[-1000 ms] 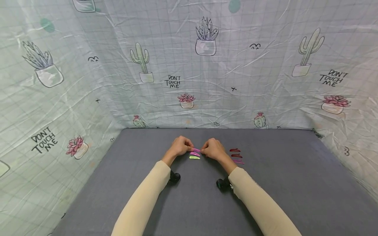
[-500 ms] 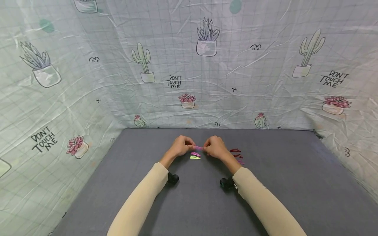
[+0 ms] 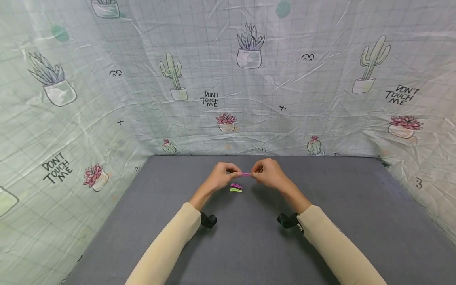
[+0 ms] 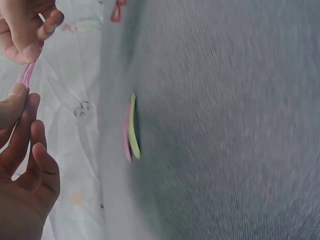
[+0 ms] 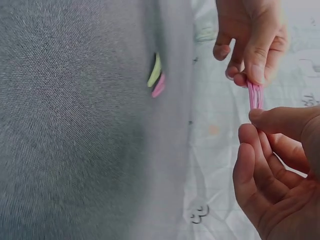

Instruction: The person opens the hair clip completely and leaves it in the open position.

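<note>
A pink snap hair clip (image 5: pixel 255 96) is stretched lengthwise between my two hands, raised over the table. My left hand (image 3: pixel 223 176) pinches one end between thumb and forefinger. The other end is pinched by the thumb and fingers of my right hand (image 3: pixel 269 174). Below them on the table lie a second pink hair clip (image 3: pixel 236 185) and a yellow-green hair clip (image 3: pixel 236 190), side by side. In the left wrist view a red hair clip (image 4: pixel 117 11) shows at the top edge. My right forearm hides most of the clips on the right in the head view.
The grey tabletop (image 3: pixel 242 245) spreads around both forearms. A pale cloth (image 3: pixel 320 91) printed with cactus drawings hangs at the back and along both sides. A black wrist camera (image 3: pixel 208 220) sits below my left wrist and another black camera (image 3: pixel 286 221) below my right.
Both hands have lifted the pink hair clip up off its row on the table and shifted it slightly right. My right forearm now covers the red clips in the head view.
</note>
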A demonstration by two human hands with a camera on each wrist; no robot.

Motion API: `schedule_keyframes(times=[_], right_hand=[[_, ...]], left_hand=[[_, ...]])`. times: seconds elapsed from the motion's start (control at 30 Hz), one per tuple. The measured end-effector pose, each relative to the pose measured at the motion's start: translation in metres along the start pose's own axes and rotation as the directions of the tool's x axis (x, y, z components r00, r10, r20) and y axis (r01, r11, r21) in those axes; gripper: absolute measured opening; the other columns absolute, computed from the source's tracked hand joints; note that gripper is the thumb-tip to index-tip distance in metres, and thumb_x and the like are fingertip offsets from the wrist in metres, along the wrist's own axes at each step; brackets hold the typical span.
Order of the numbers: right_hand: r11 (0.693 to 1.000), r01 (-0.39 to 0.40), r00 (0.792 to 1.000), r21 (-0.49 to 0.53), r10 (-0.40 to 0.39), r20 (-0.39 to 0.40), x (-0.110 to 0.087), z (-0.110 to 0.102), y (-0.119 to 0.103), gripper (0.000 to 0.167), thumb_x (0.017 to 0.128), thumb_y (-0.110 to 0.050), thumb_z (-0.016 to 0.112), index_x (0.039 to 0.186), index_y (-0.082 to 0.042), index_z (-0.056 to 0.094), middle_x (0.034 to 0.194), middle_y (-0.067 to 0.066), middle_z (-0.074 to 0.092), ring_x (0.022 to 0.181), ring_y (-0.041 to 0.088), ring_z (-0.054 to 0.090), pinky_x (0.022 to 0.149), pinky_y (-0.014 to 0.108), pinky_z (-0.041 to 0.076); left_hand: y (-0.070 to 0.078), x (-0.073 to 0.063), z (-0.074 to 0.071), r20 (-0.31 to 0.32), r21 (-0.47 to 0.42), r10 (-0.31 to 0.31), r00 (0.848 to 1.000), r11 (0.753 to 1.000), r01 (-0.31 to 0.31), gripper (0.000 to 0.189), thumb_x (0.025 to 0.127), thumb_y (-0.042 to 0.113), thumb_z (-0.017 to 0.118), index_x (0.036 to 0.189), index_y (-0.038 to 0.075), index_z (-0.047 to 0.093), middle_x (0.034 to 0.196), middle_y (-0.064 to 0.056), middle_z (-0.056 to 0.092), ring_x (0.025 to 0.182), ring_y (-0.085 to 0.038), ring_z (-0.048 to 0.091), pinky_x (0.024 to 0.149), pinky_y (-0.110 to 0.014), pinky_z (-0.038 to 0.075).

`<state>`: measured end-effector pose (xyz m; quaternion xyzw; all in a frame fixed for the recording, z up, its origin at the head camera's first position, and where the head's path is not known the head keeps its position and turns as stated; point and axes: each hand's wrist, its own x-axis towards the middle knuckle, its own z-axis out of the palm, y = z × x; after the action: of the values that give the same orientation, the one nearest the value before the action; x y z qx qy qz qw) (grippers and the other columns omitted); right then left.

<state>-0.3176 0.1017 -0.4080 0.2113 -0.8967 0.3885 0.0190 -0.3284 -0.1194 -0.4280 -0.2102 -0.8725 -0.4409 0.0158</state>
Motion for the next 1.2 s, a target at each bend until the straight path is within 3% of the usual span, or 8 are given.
schedule_keyframes(times=[0.17,0.43,0.53,0.67,0.77,0.97,1.2], right_hand=[[0.999,-0.002,1.000,0.032,0.002,-0.002,-0.017,-0.011,0.000,0.010,0.093,-0.012,0.075,0.089,-0.004,0.078,0.083,0.016,0.076,0.068,0.030,0.073,0.059,0.030,0.053],[0.997,0.041,0.999,0.068,-0.040,-0.009,-0.043,-0.020,0.006,0.004,0.091,-0.010,0.077,0.088,-0.006,0.079,0.077,0.012,0.075,0.067,0.033,0.070,0.055,0.029,0.048],[0.997,0.048,0.999,0.056,-0.049,0.016,-0.052,-0.023,0.009,0.007,0.093,-0.012,0.076,0.093,-0.006,0.079,0.080,0.012,0.075,0.066,0.031,0.069,0.054,0.028,0.048],[0.996,0.076,0.991,0.056,-0.081,0.105,-0.061,-0.026,0.015,0.016,0.099,-0.014,0.068,0.100,-0.003,0.079,0.085,0.017,0.074,0.064,0.026,0.067,0.056,0.028,0.050],[0.991,0.101,0.982,0.083,-0.112,0.150,-0.067,-0.026,0.019,0.018,0.102,-0.014,0.064,0.099,-0.003,0.078,0.085,0.018,0.073,0.064,0.030,0.067,0.056,0.027,0.051],[0.980,0.172,0.978,0.095,-0.181,0.100,-0.076,-0.024,0.024,0.015,0.101,-0.017,0.067,0.094,-0.010,0.077,0.082,0.016,0.073,0.065,0.031,0.068,0.057,0.026,0.052],[0.960,0.260,0.964,0.105,-0.264,0.021,-0.081,-0.020,0.031,0.011,0.098,-0.013,0.070,0.091,-0.011,0.078,0.081,0.016,0.073,0.062,0.016,0.067,0.056,0.026,0.053]], left_hand=[[0.013,-0.009,0.007,0.024,-0.032,0.029,0.999,0.999,-0.028,0.013,0.097,0.019,0.073,0.096,0.009,0.081,0.095,-0.007,0.077,0.086,-0.022,0.067,0.069,-0.027,0.051],[0.022,-0.024,0.025,0.027,-0.146,0.065,0.998,0.987,-0.060,0.012,0.098,0.017,0.072,0.096,0.008,0.080,0.095,-0.011,0.077,0.084,-0.046,0.067,0.062,-0.024,0.051],[0.023,-0.028,0.032,0.015,-0.164,0.076,0.997,0.984,-0.073,0.012,0.097,0.018,0.073,0.095,0.008,0.080,0.095,-0.011,0.077,0.078,-0.038,0.065,0.062,-0.023,0.050],[0.026,-0.033,0.037,0.008,-0.162,0.083,0.997,0.983,-0.080,0.011,0.097,0.019,0.074,0.095,0.011,0.081,0.096,-0.008,0.078,0.078,-0.029,0.066,0.065,-0.023,0.051],[0.028,-0.036,0.040,0.014,-0.157,0.082,0.997,0.984,-0.079,0.010,0.096,0.020,0.074,0.095,0.012,0.080,0.095,-0.006,0.078,0.080,-0.031,0.065,0.064,-0.022,0.050],[0.033,-0.040,0.043,0.013,-0.154,0.086,0.996,0.985,-0.083,0.008,0.095,0.020,0.076,0.094,0.013,0.081,0.093,-0.004,0.078,0.076,-0.030,0.062,0.060,-0.021,0.045],[0.034,-0.043,0.048,0.015,-0.073,0.103,0.995,0.992,-0.102,0.006,0.090,0.018,0.081,0.092,0.013,0.082,0.091,-0.002,0.077,0.074,-0.023,0.062,0.058,-0.021,0.045]])
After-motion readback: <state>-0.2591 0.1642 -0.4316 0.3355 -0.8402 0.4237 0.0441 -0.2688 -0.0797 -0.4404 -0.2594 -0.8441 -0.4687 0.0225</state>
